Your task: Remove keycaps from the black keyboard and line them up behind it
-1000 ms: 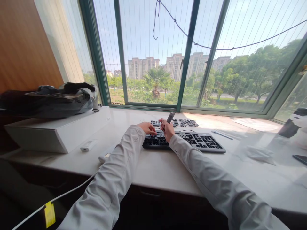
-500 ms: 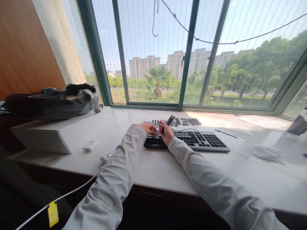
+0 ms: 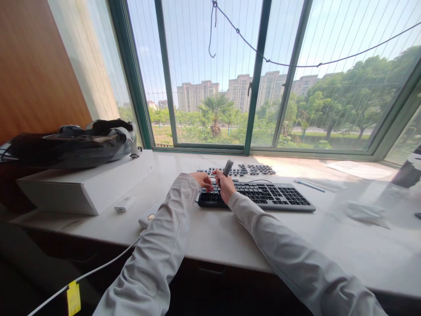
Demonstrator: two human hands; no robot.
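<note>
A black keyboard (image 3: 279,195) lies on the white countertop, with many of its key places dark. My right hand (image 3: 226,186) is closed round a dark, stick-like tool (image 3: 228,167) that points up, over the keyboard's left part. Close beside it, my left hand (image 3: 203,181) is bent over the keyboard's left end with its fingers drawn together; anything between them is too small to make out. Behind the keyboard, loose black keycaps (image 3: 261,170) lie in rows, partly hidden by my hands.
At the left, a white box (image 3: 88,184) carries a dark bagged item (image 3: 75,145). A small white device (image 3: 125,204) and a white cable (image 3: 108,262) are nearer. On the right are a thin blue stick (image 3: 311,185), a clear plastic bag (image 3: 366,211) and paper (image 3: 358,169).
The tool in my right hand has tipped more upright and shifted slightly left. My left hand stays over the keyboard's left end. The whole view has shifted slightly.
</note>
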